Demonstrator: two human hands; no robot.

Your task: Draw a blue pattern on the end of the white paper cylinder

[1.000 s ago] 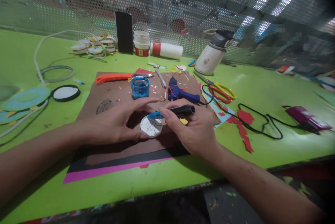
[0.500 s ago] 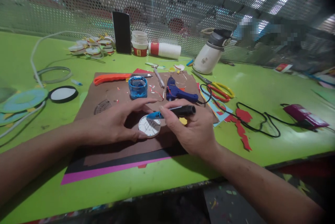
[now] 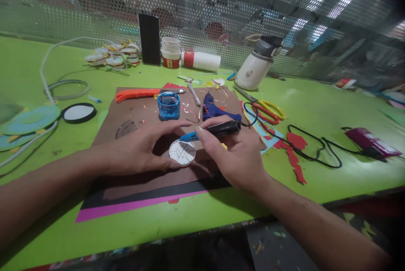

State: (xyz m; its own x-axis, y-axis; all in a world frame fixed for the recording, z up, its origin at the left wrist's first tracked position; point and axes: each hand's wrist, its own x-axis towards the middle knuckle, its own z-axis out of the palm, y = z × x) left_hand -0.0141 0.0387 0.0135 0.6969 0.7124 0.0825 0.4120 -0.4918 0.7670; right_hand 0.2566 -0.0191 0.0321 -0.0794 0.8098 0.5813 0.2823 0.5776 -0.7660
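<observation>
A small white disc point(image 3: 182, 153) with thin dark lines drawn on it lies over the brown paper point(image 3: 133, 186). My left hand point(image 3: 144, 146) grips the disc at its left edge, thumb in front and fingers curved behind. In my right hand point(image 3: 234, 150) is a marker pen point(image 3: 223, 129) with a black barrel and a blue front part, pinched between thumb and fingers. The pen's tip is at the upper part of the disc; whether it touches is hard to tell. Just behind the hands stands a glass jar stained with blue paint point(image 3: 168, 106).
Behind the jar lies an orange-handled knife point(image 3: 139, 94). A blue glue gun point(image 3: 218, 110), scissors point(image 3: 268, 110) and red paper scraps point(image 3: 295, 157) lie to the right. Farther back stand a phone point(image 3: 149, 39), paper cups point(image 3: 171, 53) and a white bottle point(image 3: 255, 68). A black-rimmed round piece point(image 3: 79, 112) is left.
The whole view has shifted slightly, so things sit a little farther right. Both hands keep their hold, and the pen leans slightly differently over the disc.
</observation>
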